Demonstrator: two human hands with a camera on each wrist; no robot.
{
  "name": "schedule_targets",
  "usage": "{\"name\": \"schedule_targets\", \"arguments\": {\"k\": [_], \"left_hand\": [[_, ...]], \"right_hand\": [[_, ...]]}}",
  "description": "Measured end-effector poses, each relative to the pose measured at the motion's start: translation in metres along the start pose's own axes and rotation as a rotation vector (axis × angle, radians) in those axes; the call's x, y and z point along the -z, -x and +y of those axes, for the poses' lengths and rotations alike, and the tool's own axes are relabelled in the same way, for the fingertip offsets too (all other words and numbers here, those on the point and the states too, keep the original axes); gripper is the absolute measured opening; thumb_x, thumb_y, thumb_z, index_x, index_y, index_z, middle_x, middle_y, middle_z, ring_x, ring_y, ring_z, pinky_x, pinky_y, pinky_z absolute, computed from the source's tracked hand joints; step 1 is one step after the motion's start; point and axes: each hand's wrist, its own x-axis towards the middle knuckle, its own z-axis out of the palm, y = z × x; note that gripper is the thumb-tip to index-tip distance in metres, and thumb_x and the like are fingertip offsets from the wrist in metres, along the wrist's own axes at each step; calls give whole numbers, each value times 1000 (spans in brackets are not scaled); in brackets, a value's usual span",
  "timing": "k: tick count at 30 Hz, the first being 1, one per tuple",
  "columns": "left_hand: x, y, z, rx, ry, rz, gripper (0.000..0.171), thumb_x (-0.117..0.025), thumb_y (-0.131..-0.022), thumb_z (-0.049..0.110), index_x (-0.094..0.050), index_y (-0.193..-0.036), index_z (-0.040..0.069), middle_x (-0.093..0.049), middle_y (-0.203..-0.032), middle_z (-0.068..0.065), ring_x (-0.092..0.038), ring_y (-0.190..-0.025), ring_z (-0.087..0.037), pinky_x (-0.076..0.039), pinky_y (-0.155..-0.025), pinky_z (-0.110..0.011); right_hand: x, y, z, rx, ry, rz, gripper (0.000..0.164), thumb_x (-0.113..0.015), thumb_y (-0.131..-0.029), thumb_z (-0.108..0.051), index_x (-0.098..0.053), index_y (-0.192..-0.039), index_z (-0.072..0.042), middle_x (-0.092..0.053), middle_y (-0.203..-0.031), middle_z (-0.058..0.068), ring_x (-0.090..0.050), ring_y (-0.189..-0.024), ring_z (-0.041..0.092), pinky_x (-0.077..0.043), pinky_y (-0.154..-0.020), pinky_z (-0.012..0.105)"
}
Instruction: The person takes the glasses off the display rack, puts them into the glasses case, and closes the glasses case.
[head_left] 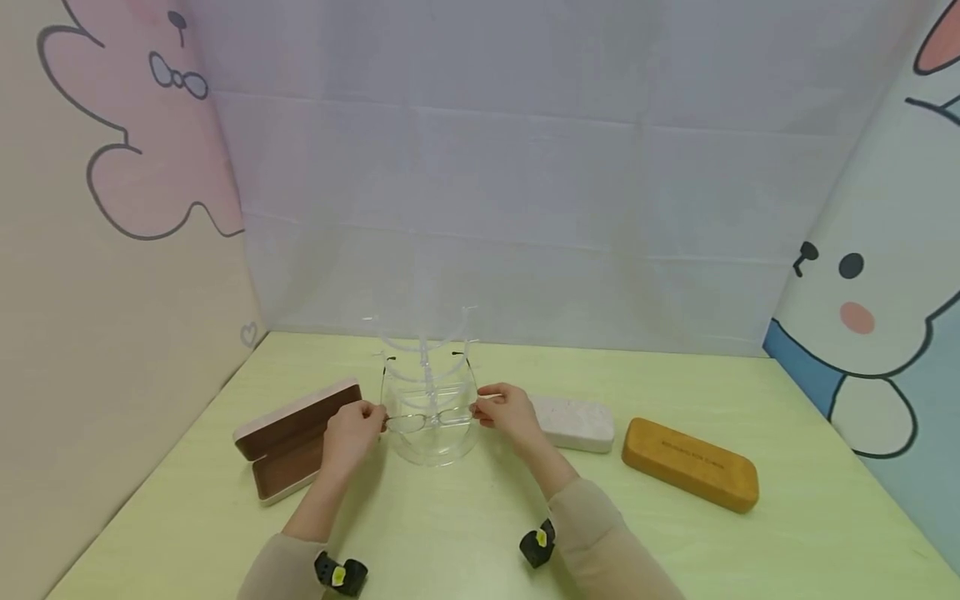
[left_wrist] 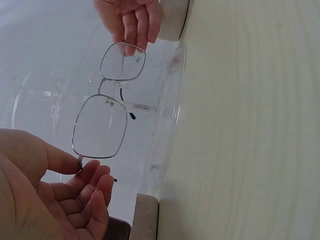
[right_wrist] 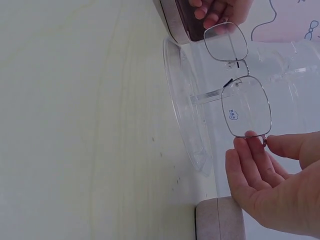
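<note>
Thin metal-framed eyeglasses [head_left: 407, 423] are held between both hands, lenses toward me and temples pointing away. My left hand [head_left: 352, 435] pinches the frame's left corner by the hinge. At the opposite hinge my right hand [head_left: 510, 412] pinches the frame between thumb and fingers. A small blue mark shows on one lens [right_wrist: 245, 107]. Directly behind and below the glasses stands a clear tiered display stand [head_left: 435, 454] with a rounded base. Whether the glasses rest on the stand, I cannot tell.
An open glasses case [head_left: 296, 417] with brown lining lies left of the stand. To the right are a closed white case [head_left: 573, 423] and a closed mustard-yellow case [head_left: 690, 463]. A pale curtain [head_left: 525, 208] hangs behind the yellow-green table [head_left: 450, 550].
</note>
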Motion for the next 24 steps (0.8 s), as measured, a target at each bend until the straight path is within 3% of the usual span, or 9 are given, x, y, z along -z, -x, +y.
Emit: {"name": "schedule_targets", "arguments": {"k": [10, 24], "left_hand": [[7, 0, 3, -20, -5, -14, 30, -49, -88, 28, -67, -80, 6, -66, -71, -6, -54, -60, -12, -37, -56, -25], [9, 11, 13, -41, 34, -118, 28, -52, -88, 26, -69, -77, 6, -65, -70, -6, -60, -66, -17, -39, -58, -26]], "right_hand": [[6, 8, -2, 18, -52, -14, 31, -56, -86, -1, -52, -115, 11, -67, -90, 20, -66, -76, 17, -54, -73, 32], [25, 23, -5, 20, -107, 6, 33, -58, -83, 0, -54, -114, 10, -68, -88, 17, -65, -75, 15, -53, -76, 35]]}}
